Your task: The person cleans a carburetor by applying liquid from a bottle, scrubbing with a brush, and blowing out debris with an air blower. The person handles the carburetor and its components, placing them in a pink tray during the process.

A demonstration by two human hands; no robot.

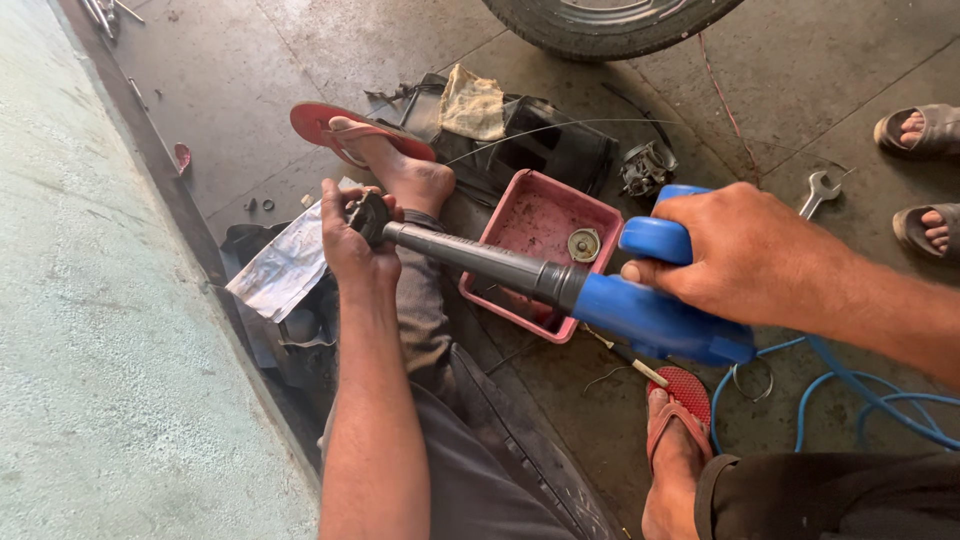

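Stained grey concrete floor, pale raised concrete ledge at left, daylight

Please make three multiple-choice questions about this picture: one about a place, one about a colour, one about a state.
1. Where does the nozzle tip point?
A. at the small part in the left hand
B. at the tyre
C. at the spanner

2. What colour is the blower body?
A. red
B. blue
C. yellow

3. How is the right hand?
A. open and flat
B. resting on the floor
C. closed on the blower grip

Answers: 1 A, the tip meets the part. 2 B, the body and hose are blue. 3 C, the fingers wrap the handle.
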